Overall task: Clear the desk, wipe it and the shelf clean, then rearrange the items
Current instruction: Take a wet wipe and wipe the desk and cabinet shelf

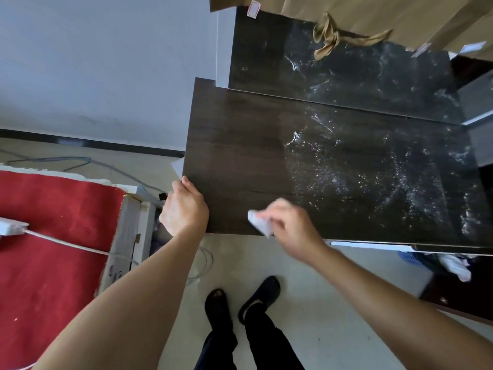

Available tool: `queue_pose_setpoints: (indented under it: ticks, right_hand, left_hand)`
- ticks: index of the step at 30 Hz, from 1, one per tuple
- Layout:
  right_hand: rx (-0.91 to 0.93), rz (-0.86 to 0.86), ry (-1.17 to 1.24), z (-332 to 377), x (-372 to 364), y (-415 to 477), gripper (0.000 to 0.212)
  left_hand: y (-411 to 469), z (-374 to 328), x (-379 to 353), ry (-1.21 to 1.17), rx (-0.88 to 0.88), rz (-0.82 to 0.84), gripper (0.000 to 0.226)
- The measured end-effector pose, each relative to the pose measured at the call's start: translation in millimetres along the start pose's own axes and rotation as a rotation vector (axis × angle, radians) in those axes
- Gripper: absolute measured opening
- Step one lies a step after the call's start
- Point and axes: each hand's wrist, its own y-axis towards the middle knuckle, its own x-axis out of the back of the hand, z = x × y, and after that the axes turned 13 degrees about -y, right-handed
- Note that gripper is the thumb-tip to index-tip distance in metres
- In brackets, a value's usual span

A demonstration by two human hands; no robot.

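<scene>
The right hand (288, 225), blurred mid-stroke low in the middle of the frame, has its fingers bunched on a small white wipe (257, 221) and presses it against the tabletop (240, 156) close to the near edge. The left hand (184, 206) sits at the tabletop's lower-left corner. Its thumb lies along the side edge and its fingers curl down out of sight, so it looks to be gripping the board to brace it.

The wood around the hands is dark and clean. Pale dust (373, 169) speckles the right half of the tabletop and runs up onto the shelf (266, 54) in the upper middle. A brown paper bag (373, 12) stands on the shelf at the top right, with its handle (326, 36) flopped onto the dusty surface. A red cloth (53, 222) covers something at lower left.

I would say the wiping is about half done. The wad is small for that much grit. Once it loads up it may only smear the dust, or strokes towards the near edge may push it onto the floor by the feet. The shelf cannot be wiped fully while the bag stands on it.
</scene>
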Motion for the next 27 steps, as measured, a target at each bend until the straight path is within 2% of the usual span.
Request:
queue_pose_setpoints:
  ticks: [5, 10, 13, 15, 18, 22, 25, 27]
  right_hand:
    - [-0.148, -0.23, -0.034, 5, 11, 86, 0.037]
    - [-0.221, -0.413, -0.301, -24, 60, 160, 0.026]
    - [-0.178, -0.396, -0.434, -44, 82, 200, 0.025]
    - [-0.076, -0.332, -0.498, -50, 77, 221, 0.03]
    - [0.072, -0.175, -0.587, -47, 48, 232, 0.045]
    - [0.101, -0.123, -0.598, -73, 49, 212, 0.062]
    - [0.106, -0.084, -0.561, -109, 84, 201, 0.06]
    - [0.108, -0.123, -0.512, -121, 99, 202, 0.051]
  left_hand:
    - [1, 1, -2, -0.007, -0.011, -0.014, 0.052]
    - [1, 0, -5, 0.014, 0.015, -0.042, 0.049]
    - [2, -1, -7, 0.024, 0.03, -0.066, 0.047]
    - [2, -2, -9, 0.029, 0.036, -0.087, 0.045]
    - [1, -4, -10, 0.039, 0.046, -0.117, 0.044]
    - [1, -7, -10, 0.061, 0.065, -0.136, 0.044]
    - [0, -10, -11, 0.074, 0.062, -0.146, 0.044]
    - [-1, -9, -11, 0.067, 0.067, -0.161, 0.044]
